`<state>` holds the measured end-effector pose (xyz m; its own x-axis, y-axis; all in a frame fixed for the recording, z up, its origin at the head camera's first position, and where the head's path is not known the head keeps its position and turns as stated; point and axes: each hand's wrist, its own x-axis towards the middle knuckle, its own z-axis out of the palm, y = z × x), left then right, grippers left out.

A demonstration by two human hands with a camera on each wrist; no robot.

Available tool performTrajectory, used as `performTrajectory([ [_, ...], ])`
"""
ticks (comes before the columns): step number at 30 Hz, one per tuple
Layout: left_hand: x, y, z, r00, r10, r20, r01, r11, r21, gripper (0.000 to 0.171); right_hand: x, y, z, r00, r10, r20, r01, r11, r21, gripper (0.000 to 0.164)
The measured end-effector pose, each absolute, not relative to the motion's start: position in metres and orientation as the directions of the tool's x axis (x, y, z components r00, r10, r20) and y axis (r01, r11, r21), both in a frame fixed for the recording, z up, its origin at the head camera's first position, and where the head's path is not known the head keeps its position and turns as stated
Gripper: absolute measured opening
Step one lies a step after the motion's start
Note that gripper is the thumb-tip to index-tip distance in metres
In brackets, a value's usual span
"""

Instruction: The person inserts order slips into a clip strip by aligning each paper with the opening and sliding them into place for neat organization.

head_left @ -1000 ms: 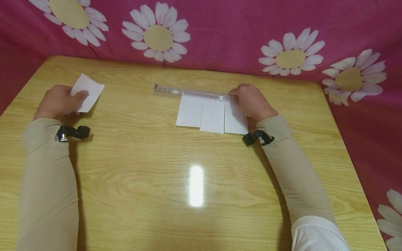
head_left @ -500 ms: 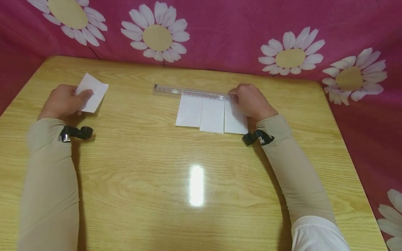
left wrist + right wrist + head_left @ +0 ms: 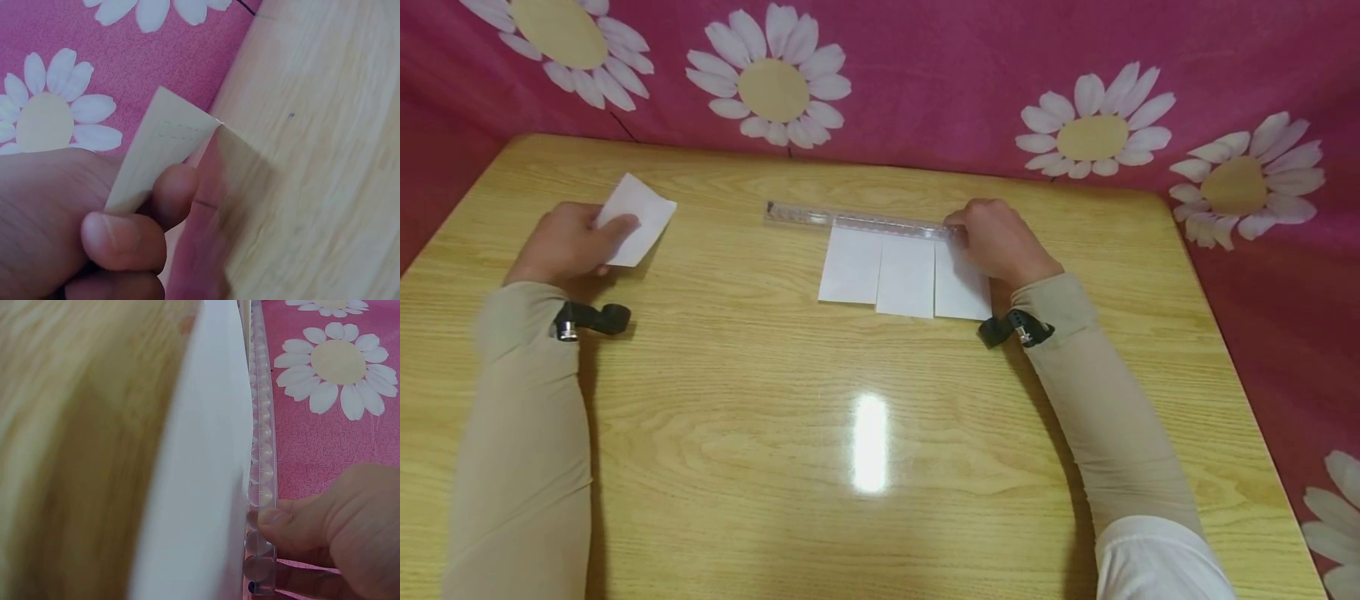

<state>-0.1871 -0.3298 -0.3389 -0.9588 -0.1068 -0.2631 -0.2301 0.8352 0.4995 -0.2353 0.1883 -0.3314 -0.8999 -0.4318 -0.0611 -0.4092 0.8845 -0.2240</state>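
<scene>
In the head view my left hand [image 3: 559, 242] pinches a small white paper slip [image 3: 642, 218] between thumb and fingers, above the table at the left. Faint dashed marks show on the slip [image 3: 165, 137] in the left wrist view. My right hand [image 3: 1002, 242] grips the right end of a clear plastic ticket rail [image 3: 808, 215]. Round beads run along the inside of this rail [image 3: 264, 434], seen in the right wrist view. Three white paper slips [image 3: 906, 277] hang side by side from the rail toward me; my right hand partly covers the rightmost.
The wooden table [image 3: 737, 400] has rounded far corners. A pink cloth [image 3: 925, 75] with white daisies hangs behind it and at the sides. Black wrist cameras sit on both sleeves, the right one [image 3: 1015, 329] close to the rightmost slip's lower corner.
My left hand has moved steadily right with its paper slip, toward the rail. The right hand, the rail and its slips have stayed in place.
</scene>
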Motion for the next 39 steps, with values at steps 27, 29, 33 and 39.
performTrajectory([
  [27, -0.196, -0.307, -0.343, -0.97, -0.051, -0.239, -0.177, 0.819, 0.546, 0.074, -0.236, 0.188, -0.331, -0.903, -0.419, -0.097, -0.389, 0.891, -0.235, 0.033],
  [29, -0.196, -0.305, -0.344, -0.97, -0.046, -0.238, -0.175, 0.815, 0.552, 0.074, -0.236, 0.188, -0.33, -0.902, -0.421, -0.094, -0.391, 0.89, -0.236, 0.033],
  [33, -0.197, -0.299, -0.344, -0.969, -0.043, -0.243, -0.175, 0.813, 0.556, 0.074, -0.236, 0.188, -0.33, -0.902, -0.423, -0.087, -0.394, 0.888, -0.236, 0.033],
  [39, -0.196, -0.294, -0.343, -0.978, -0.008, -0.21, -0.13, 0.808, 0.574, 0.069, -0.235, 0.188, -0.33, -0.9, -0.426, -0.087, -0.395, 0.885, -0.245, 0.033],
])
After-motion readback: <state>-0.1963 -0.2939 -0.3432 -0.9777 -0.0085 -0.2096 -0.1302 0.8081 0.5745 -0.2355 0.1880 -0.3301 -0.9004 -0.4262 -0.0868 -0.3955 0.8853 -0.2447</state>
